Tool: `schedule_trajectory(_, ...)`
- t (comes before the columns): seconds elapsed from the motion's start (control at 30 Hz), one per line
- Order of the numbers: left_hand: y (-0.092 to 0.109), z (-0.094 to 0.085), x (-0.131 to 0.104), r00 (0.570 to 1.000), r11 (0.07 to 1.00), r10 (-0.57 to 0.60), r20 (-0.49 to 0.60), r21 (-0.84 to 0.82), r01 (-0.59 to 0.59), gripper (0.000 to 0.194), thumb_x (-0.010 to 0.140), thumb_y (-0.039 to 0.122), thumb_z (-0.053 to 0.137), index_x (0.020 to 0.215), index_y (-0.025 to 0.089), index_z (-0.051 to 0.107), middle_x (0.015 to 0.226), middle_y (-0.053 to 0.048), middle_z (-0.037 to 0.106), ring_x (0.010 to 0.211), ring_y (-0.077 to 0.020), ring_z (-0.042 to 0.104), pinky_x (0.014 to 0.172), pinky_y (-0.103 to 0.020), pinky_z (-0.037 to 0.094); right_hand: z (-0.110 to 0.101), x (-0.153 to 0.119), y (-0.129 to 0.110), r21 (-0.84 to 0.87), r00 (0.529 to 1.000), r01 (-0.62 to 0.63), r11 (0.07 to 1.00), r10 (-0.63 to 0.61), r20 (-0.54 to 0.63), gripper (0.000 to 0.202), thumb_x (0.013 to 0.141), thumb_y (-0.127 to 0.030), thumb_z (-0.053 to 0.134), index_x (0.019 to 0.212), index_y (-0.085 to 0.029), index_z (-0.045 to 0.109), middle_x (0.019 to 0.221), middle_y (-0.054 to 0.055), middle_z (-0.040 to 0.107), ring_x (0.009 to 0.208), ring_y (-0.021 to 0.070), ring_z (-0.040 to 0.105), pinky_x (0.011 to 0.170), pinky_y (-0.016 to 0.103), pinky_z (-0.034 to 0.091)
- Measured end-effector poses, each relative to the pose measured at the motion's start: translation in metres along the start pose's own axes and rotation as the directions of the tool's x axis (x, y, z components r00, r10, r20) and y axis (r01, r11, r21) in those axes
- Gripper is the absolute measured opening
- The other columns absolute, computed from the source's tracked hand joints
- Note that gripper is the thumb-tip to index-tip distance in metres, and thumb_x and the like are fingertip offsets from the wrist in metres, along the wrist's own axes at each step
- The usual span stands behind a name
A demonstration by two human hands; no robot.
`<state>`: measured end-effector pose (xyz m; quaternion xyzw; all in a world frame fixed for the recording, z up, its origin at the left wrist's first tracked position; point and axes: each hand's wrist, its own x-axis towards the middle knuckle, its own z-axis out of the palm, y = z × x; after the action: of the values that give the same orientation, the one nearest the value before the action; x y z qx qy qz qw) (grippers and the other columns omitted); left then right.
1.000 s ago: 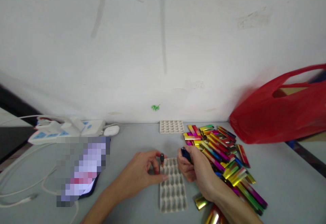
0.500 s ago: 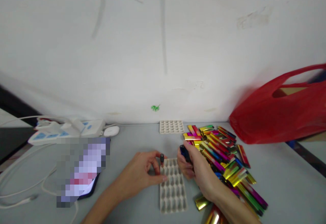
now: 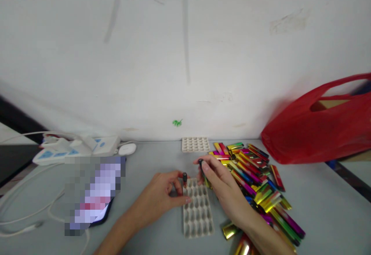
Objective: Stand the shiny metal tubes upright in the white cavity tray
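Note:
Over the far part of a pale moulded tray [image 3: 198, 230] with rows of small cells, my right hand [image 3: 218, 175] pinches a slim shiny tube [image 3: 200, 163] by its black end; the lower part is mostly hidden by the fingers. A similar black-ended tube [image 3: 184, 177] stands upright at the tray's far left corner. Around that corner lies my left hand [image 3: 162, 193], thumb and forefinger apart, the thumb on the tray's left edge and the forefinger behind the upright tube. Beside my right forearm spreads a loose pile of metallic multicoloured tubes [image 3: 246, 166].
A second pale celled tray [image 3: 195, 144] lies against the wall. At the left are a phone [image 3: 100, 197] with a blurred screen, a white power strip [image 3: 58, 152], cables and a small white case [image 3: 127, 149]. A red bag [image 3: 321, 131] stands at the back right.
My right hand has moved left and turned, bringing the tube's black end upward over the tray. The near end of the tray has shifted slightly away from me. My left hand stays nearly still.

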<state>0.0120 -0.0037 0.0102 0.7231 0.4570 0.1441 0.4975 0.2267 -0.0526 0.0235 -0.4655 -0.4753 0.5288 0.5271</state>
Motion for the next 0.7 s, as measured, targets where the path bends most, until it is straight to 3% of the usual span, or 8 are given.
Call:
schedule_trajectory(0.4, -0.005, 0.001, 0.001, 1.000, 1.000, 0.013, -0.003, 0.005, -0.013, 0.031, 0.081, 0.039, 0.090, 0.098, 0.018, 0.075, 0.075, 0.005, 0.069, 0.063, -0.0131, 0.047, 0.060, -0.027, 0.030, -0.004, 0.000, 0.012, -0.285, 0.981, 0.195, 0.938, -0.189, 0.049, 0.017, 0.107, -0.033, 0.071, 0.121, -0.026, 0.076, 0.111, 0.002, 0.074, 0.106, 0.0223, 0.069, 0.095, 0.035, 0.050)
schedule_trajectory(0.7, -0.008, 0.002, 0.002, 0.999, 0.999, 0.041, -0.019, 0.006, -0.041, 0.025, 0.082, 0.036, 0.090, 0.088, 0.018, 0.072, 0.069, 0.008, 0.062, 0.059, -0.0112, 0.043, 0.058, -0.026, 0.028, 0.003, -0.002, 0.005, -0.480, 0.957, 0.290, 0.828, -0.247, 0.153, 0.016, 0.105, -0.017, 0.075, 0.119, -0.025, 0.078, 0.110, 0.002, 0.075, 0.106, 0.0213, 0.070, 0.093, 0.033, 0.051)
